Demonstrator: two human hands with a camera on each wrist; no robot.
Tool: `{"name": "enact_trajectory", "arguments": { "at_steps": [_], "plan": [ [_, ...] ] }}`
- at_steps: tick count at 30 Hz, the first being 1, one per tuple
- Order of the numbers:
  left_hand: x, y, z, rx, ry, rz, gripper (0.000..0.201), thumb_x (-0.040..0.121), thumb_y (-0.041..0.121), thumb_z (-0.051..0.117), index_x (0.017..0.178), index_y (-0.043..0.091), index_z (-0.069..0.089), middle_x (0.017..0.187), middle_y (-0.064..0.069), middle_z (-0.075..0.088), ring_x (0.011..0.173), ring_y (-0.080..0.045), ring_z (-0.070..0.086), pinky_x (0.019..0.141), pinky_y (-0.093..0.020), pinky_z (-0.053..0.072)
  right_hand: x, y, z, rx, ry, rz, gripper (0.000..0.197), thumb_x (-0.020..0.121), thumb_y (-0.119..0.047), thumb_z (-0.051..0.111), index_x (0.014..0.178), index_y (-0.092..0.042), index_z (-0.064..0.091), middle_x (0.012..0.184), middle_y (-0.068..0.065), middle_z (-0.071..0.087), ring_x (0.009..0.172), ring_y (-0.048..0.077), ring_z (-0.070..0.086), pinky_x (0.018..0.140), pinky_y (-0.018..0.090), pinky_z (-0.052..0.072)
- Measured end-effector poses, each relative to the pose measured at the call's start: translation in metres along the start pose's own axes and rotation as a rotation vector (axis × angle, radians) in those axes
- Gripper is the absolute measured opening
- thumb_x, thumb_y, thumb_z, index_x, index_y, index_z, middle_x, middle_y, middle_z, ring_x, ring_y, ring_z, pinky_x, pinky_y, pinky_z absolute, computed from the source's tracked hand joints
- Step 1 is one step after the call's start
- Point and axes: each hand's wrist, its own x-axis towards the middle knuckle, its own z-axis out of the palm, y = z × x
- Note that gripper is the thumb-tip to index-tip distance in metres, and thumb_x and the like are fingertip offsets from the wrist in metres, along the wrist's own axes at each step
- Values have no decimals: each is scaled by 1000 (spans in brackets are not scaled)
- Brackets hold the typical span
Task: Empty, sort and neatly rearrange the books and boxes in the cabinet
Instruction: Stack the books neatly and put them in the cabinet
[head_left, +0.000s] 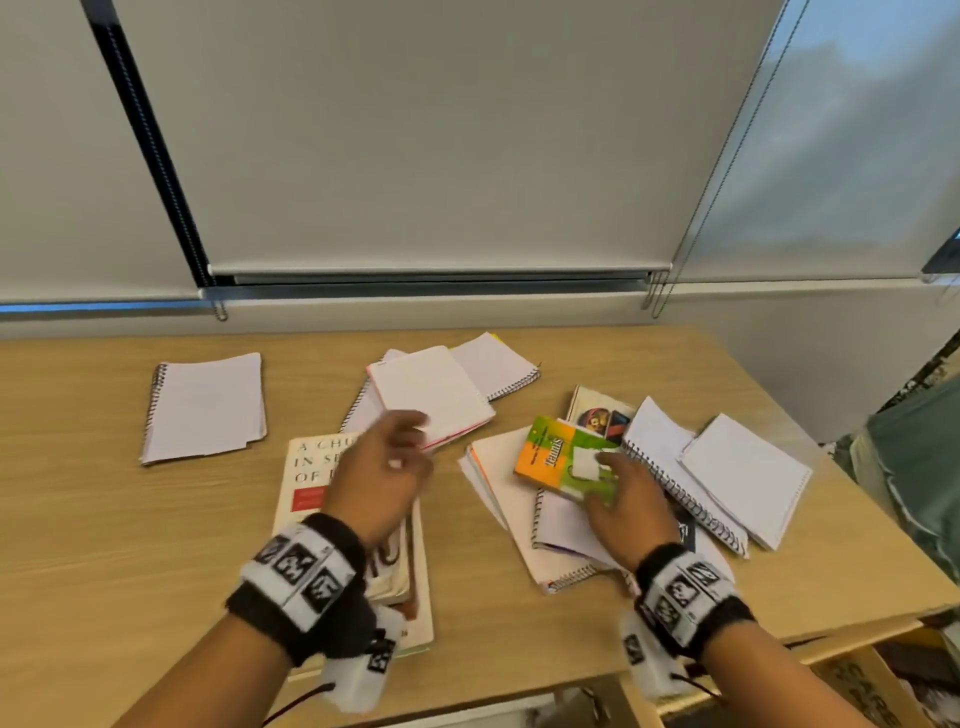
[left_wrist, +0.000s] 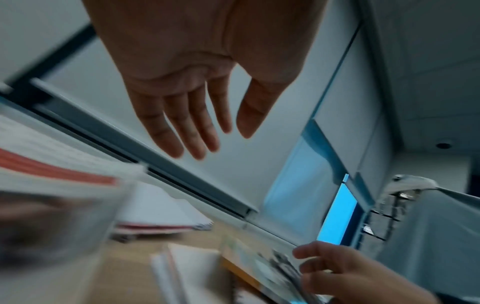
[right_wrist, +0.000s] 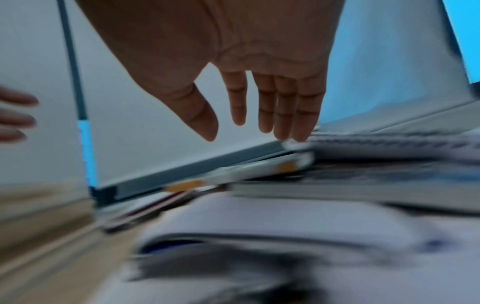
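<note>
Two hands hang over a wooden table (head_left: 93, 519) strewn with books and notebooks; the left hand (head_left: 382, 480), fingers spread and slack, holds nothing and hovers above a cream hardback book (head_left: 306, 483) lying at the near middle; the right hand (head_left: 626, 506), fingers straight and close together, holds nothing, its fingertips (right_wrist: 293, 131) reaching to an orange-and-green booklet (head_left: 558, 457) that lies atop a loose heap of spiral notebooks (head_left: 519, 519) on the right; whether they touch it is blurred. Beyond the left hand a white pad with a red edge (head_left: 431, 395) rests on another spiral notebook (head_left: 498, 364); a single spiral notebook (head_left: 205, 408) lies apart at the far left; two more white pads (head_left: 743, 478) sit at the far right, overlapping. Closed roller blinds (head_left: 415, 130) cover the window behind.
</note>
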Motion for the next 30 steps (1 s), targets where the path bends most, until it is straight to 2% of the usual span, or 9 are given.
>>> {"name": "enact_trajectory", "arguments": {
  "at_steps": [3, 8, 10, 14, 18, 21, 24, 27, 30],
  "plan": [
    [29, -1, 75, 36, -214, -97, 27, 82, 6, 68, 97, 27, 62, 93, -2, 67, 85, -21, 65, 79, -33, 52, 15, 50, -14, -190, -55, 40, 56, 91, -41, 55, 142, -23, 41, 135, 8, 53, 119, 27, 53, 98, 37, 46],
    [67, -21, 149, 208, -265, -303, 75, 84, 32, 71, 146, 16, 33, 137, -11, 54, 122, -27, 55, 103, -33, 43, 17, 87, 4, -322, -207, -31, 88, 77, -74, 38, 151, -27, 26, 154, -1, 35, 137, 21, 38, 113, 38, 33],
    [76, -23, 164, 212, -243, -349, 83, 84, 29, 71, 150, 14, 25, 141, -10, 50, 125, -28, 52, 103, -32, 43, 19, 90, -1, -379, -240, -68, 87, 82, -71, 42, 153, -24, 21, 157, 0, 29, 140, 22, 35, 115, 35, 30],
    [85, -25, 176, 210, -113, -363, 53, 81, 13, 66, 131, 15, 49, 111, -7, 63, 99, -26, 61, 87, -29, 50, 20, 84, -16, -509, -313, -180, 78, 91, -60, 41, 153, -17, 19, 153, 6, 36, 133, 26, 44, 109, 37, 38],
    [100, -22, 144, 358, -49, -340, 48, 87, 14, 58, 134, 12, 50, 133, -15, 56, 120, -34, 54, 101, -37, 44, 19, 76, -34, -638, -451, -292, 58, 94, -53, 37, 140, -17, 40, 129, 9, 58, 109, 26, 59, 91, 37, 50],
    [109, -27, 116, 620, -53, -465, 62, 89, 29, 53, 147, 22, 33, 148, -19, 34, 133, -40, 37, 111, -41, 33, 43, 60, -62, -288, -458, -236, 41, 92, -53, 44, 112, -27, 66, 105, -5, 71, 83, 10, 63, 76, 29, 53],
    [87, -22, 119, 834, -60, -415, 74, 87, 38, 56, 151, 30, 19, 157, -17, 6, 143, -39, 16, 116, -44, 22, 100, 37, -80, 6, -266, -140, 23, 96, -29, 51, 108, -22, 70, 98, 0, 73, 78, 12, 66, 77, 32, 57],
    [51, -24, 139, 889, -250, -142, 81, 84, 50, 56, 153, 36, 15, 162, -8, -3, 149, -30, 2, 121, -43, 11, 173, 28, -76, -53, -220, -106, 36, 91, -17, 53, 127, -20, 60, 112, 8, 68, 93, 21, 66, 78, 27, 53],
    [20, -32, 154, 846, -581, -88, 83, 82, 63, 57, 151, 45, 14, 163, -4, -4, 150, -25, -1, 122, -44, 7, 229, 34, -51, -318, -374, -66, 63, 90, -20, 54, 149, -21, 33, 139, 11, 54, 118, 28, 57, 89, 29, 49]
  ]
}}
